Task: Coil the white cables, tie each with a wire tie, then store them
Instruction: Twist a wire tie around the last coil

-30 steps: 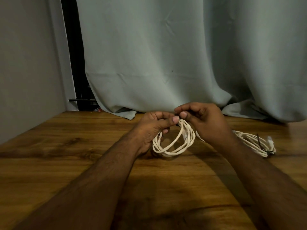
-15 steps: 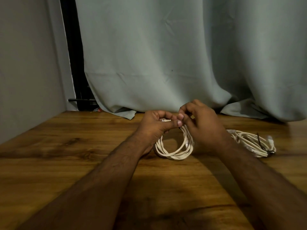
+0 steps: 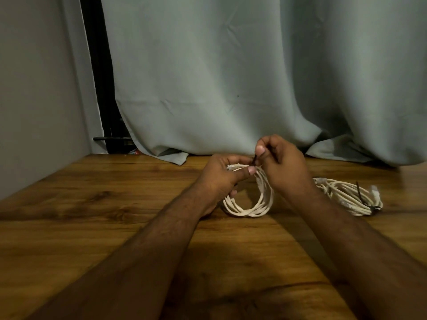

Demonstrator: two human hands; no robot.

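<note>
A coiled white cable stands on edge on the wooden table at the centre. My left hand grips the top of this coil, thumb pressed over the strands. Just above it, my right hand pinches a thin black wire tie between thumb and fingers, right at the top of the coil. A second white cable coil lies flat to the right, with a black wire tie around it.
A grey curtain hangs behind the table and drapes onto its back edge. A pale wall bounds the left side, with a dark gap beside the curtain. Bare wood stretches in front of and left of the hands.
My right hand has risen slightly above the coil and now pinches the black wire tie at its top. My left hand keeps its grip on the coil.
</note>
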